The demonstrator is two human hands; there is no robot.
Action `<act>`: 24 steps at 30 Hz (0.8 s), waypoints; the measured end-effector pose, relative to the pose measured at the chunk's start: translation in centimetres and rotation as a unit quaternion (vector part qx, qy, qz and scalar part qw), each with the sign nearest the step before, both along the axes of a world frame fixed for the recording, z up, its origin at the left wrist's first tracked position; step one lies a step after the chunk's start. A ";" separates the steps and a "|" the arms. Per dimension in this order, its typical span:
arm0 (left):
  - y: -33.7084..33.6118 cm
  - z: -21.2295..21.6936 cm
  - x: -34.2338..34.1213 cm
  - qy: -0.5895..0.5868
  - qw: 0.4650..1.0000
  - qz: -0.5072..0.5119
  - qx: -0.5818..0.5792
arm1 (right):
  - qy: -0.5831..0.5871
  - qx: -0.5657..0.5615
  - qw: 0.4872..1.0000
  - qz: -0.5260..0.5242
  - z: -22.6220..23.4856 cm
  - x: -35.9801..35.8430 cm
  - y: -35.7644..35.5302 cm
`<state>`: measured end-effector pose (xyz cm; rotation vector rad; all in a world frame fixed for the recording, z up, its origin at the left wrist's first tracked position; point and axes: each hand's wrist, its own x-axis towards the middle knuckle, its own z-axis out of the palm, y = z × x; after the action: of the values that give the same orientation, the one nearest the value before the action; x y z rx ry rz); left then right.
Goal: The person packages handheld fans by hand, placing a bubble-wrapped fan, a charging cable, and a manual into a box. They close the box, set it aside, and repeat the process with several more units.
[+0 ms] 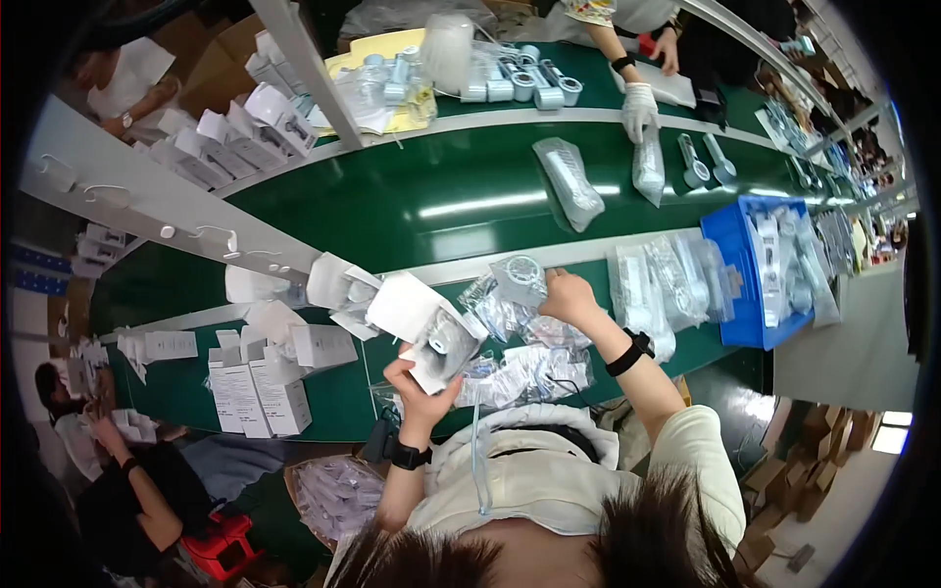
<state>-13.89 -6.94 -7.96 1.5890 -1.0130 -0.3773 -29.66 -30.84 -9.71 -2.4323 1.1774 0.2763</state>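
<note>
My left hand [423, 394] is wrapped round the lower part of a white box [404, 306], which is tilted with its flap up. A dark grey patch with a small round white spot shows on the box's near side; whether it is print or contents I cannot tell. To the right, my right hand [570, 297] pinches the edge of a clear plastic bag [520, 278] with a pale ring-shaped part in it. The bag is beside the box, above a pile of small clear packets [534, 377] on the green bench. Several white cartons [265, 397] stand to my left.
Bubble-wrapped items [642, 294] lie right of my right hand, beside a blue bin [735, 318] full of bagged parts. A grey post [167, 206] rises at the left. Across the green belt [392, 211], a co-worker's gloved hand [640, 110] holds a wrapped item [648, 171].
</note>
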 end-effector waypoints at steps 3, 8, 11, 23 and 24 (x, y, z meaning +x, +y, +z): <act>-2.5 -0.4 -0.3 0.011 1.000 -0.010 -0.017 | -0.050 0.018 0.996 -0.076 -2.4 -4.6 3.9; -1.9 -1.1 -1.2 0.027 1.000 -0.010 0.006 | -0.086 0.063 0.991 -0.077 -2.5 -8.4 6.1; -1.2 -1.1 -1.0 0.001 1.000 0.016 0.010 | -0.079 -0.047 0.985 -0.144 -2.2 -10.9 4.6; -3.0 3.7 -0.7 -0.079 0.988 0.087 0.097 | -0.205 -0.104 0.967 0.108 -4.2 4.1 3.7; -3.0 3.9 -0.7 -0.085 0.986 0.094 0.111 | -0.209 -0.101 0.966 0.117 -4.9 4.8 3.6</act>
<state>-14.56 -9.91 -4.09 1.9272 -0.9650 -0.2328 -24.83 -27.24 -14.62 -2.6293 0.7651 -0.2948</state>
